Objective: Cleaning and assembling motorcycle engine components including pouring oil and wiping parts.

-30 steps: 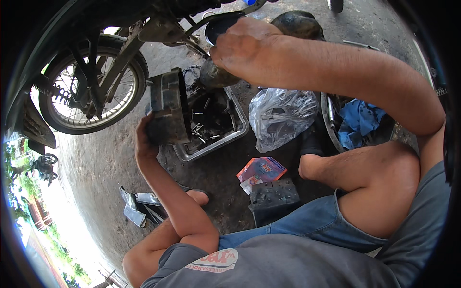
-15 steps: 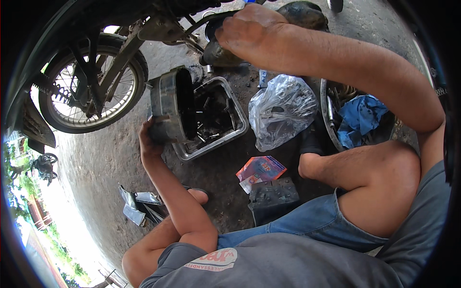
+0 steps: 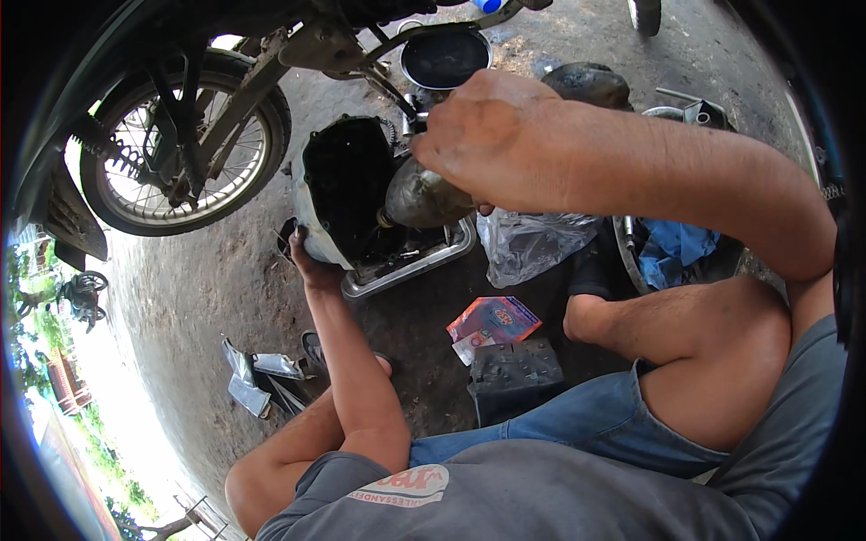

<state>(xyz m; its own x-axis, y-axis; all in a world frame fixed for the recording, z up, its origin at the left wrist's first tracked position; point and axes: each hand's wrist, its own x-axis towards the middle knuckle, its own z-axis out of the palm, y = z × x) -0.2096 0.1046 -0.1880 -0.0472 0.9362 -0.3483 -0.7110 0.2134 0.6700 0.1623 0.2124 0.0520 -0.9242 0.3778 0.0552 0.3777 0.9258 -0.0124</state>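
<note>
My left hand [image 3: 314,264] grips the lower edge of an engine cover [image 3: 347,180], a hollow casing, dark inside and greyish outside, held tilted with its open side facing right. In my right hand [image 3: 492,144] is a grimy plastic bottle [image 3: 424,200], tipped so its neck points down and left into the cover's opening. My right fingers are wrapped over the bottle's upper side and partly hidden. Beneath both lies a rectangular metal tray [image 3: 406,278] with dark residue and small metal parts in it. Whether liquid leaves the bottle cannot be seen.
A motorcycle's wheel [image 3: 180,149] and frame stand at the upper left. Farther back are a round black pan [image 3: 446,59] and another dark bottle [image 3: 586,86]. A clear plastic bag [image 3: 532,243], blue cloth [image 3: 677,245], colourful packet [image 3: 494,323] and black box [image 3: 516,371] lie nearer.
My right hand has come down toward me with the bottle, its neck now at the cover. My left hand has turned the cover, so its hollow inside shows more.
</note>
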